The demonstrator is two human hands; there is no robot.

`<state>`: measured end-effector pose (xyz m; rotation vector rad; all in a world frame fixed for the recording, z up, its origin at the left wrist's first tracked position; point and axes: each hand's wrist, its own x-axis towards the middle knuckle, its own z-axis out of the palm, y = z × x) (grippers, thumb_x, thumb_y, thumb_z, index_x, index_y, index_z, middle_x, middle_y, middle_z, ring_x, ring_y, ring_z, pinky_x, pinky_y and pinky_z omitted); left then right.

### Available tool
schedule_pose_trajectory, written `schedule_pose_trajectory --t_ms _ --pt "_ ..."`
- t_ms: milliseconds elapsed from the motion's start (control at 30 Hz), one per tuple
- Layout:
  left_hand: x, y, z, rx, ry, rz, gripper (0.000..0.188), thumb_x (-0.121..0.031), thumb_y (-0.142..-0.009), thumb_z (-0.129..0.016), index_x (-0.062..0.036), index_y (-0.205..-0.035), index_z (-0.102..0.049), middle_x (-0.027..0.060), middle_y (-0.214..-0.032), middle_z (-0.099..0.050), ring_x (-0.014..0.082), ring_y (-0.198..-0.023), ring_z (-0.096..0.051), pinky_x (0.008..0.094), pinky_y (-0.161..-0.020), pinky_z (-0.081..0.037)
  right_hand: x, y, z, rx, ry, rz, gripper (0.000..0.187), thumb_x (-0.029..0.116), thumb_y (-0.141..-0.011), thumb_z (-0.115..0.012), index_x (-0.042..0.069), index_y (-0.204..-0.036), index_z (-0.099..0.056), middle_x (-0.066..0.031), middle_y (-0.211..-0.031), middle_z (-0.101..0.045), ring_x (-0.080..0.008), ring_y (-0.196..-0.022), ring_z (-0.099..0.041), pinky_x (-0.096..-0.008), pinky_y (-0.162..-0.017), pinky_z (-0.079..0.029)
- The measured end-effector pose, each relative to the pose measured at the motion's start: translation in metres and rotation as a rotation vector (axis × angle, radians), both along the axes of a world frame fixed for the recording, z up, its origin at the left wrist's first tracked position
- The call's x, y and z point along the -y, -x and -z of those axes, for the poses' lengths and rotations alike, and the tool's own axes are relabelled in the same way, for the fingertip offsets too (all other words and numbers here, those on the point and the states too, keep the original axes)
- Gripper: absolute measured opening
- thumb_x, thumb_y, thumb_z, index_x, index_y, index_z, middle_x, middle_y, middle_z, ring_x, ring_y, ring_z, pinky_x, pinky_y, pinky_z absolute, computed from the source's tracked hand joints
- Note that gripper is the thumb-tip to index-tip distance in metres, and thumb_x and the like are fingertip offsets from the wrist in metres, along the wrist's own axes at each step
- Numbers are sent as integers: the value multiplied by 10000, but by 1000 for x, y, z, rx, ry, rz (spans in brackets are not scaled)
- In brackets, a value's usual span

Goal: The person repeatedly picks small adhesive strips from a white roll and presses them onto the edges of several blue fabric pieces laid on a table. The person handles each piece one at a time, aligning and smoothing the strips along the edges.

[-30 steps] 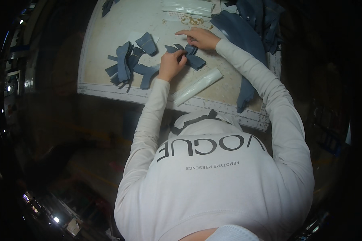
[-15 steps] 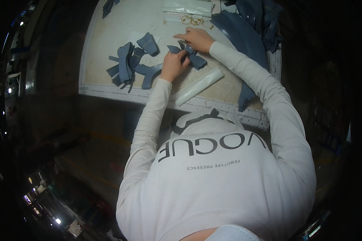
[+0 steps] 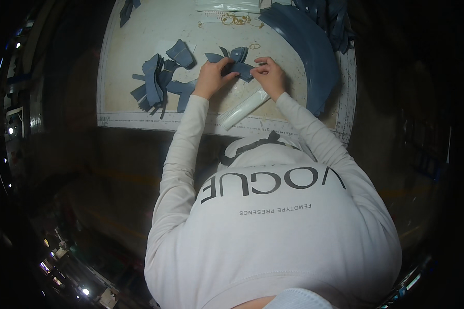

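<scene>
Between my two hands lies a small bunch of dark blue cut fabric pieces [image 3: 239,69] on the pale table. My left hand [image 3: 211,80] is closed on its left part, with the thumb on the near side. At the right end my right hand [image 3: 271,78] has its fingertips bent together on the fabric's edge. Just beyond the bunch is a thin yellow rubber band [image 3: 254,46]. A pale, ruler-like wrapped strip [image 3: 244,109] lies slantwise on the near side of my hands. Which layers each hand grips is hidden.
To the left lie a heap of blue fabric strips [image 3: 153,82] and a tied blue bundle [image 3: 181,53]. Long blue panels [image 3: 314,56] cover the right side. More yellow bands [image 3: 235,19] and a white plastic packet [image 3: 227,5] lie at the far side.
My right hand has come back toward me and down to the right end of the fabric bunch. A yellow band now shows beyond it. The whole view has shifted slightly.
</scene>
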<state>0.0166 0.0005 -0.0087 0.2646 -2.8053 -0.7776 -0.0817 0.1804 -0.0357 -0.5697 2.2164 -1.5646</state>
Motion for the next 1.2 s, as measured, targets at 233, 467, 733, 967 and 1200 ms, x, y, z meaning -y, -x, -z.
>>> schedule_pose_trajectory --t_ms 233,467,733,967,1200 --pt "2 0 6 -19 97 33 378 -303 -749 -798 -102 -1040 -667 115 -748 -694 255 -690 -693 323 -645 -541 3 -12 1 -604 -224 -23 274 115 -740 -737 139 -1005 -673 15 -783 -710 -180 -852 -603 -330 -716 -512" --pt "4 2 0 -124 -115 37 431 -255 -784 -770 -120 -1174 -643 117 -709 -675 260 -630 -674 311 -607 -520 -1 13 -6 -698 -158 7 272 70 -715 -737 157 -972 -722 10 -789 -706 -202 -857 -618 -344 -743 -510" --pt "-7 -1 -13 -73 -173 -196 448 -152 -850 -622 -157 -1295 -569 139 -667 -649 312 -601 -650 390 -581 -493 -2 41 -30 -13 109 -120 437 11 -688 -752 122 -1102 -668 -70 -1027 -651 -148 -763 -699 -255 -711 -543" --pt "-11 8 -4 -135 -136 -202 188 -228 -789 -738 -86 -909 -710 128 -669 -658 273 -611 -656 349 -595 -517 8 32 -12 83 -106 -81 515 -2 -680 -766 119 -1162 -629 -86 -1100 -577 -161 -893 -620 -243 -739 -510" --pt "-7 7 -5 -120 -166 -209 216 -233 -799 -740 -94 -962 -710 122 -736 -691 250 -641 -677 318 -617 -522 7 20 -3 -68 -95 -49 493 -30 -655 -760 97 -1111 -623 -97 -1043 -563 -178 -790 -652 -259 -716 -544"
